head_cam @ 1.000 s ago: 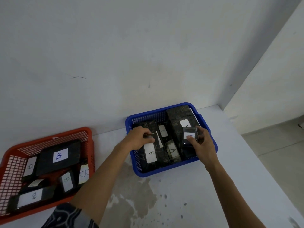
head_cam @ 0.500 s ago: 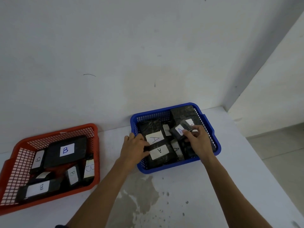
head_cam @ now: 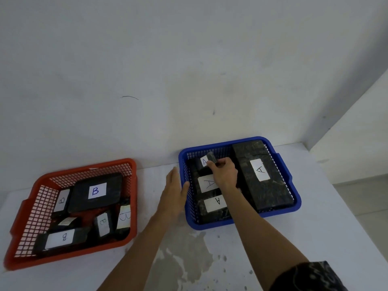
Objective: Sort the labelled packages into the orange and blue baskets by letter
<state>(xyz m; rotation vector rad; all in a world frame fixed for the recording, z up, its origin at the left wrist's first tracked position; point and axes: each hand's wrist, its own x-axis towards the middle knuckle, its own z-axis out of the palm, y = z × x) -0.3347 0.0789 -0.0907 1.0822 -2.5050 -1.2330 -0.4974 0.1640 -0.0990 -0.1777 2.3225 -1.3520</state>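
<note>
The blue basket [head_cam: 294,203] stands at the right of the table, against the wall, and holds black packages labelled A, among them a long one [head_cam: 260,175] on its right side. My right hand [head_cam: 223,172] is inside the basket, shut on a small black package labelled A [head_cam: 206,161] near the back left corner. My left hand [head_cam: 175,191] rests flat and open against the basket's outer left wall, holding nothing. The orange basket [head_cam: 25,208] at the left holds several black packages labelled B [head_cam: 95,191].
Both baskets sit on a white table [head_cam: 315,238] pushed against a grey wall. A worn, stained patch [head_cam: 184,257] marks the table in front of the blue basket. The table's right edge drops to a tiled floor [head_cam: 365,206].
My left hand left the basket's inside and now lies against its outer left wall. My right hand carried the small A package from the basket's middle to its back left corner.
</note>
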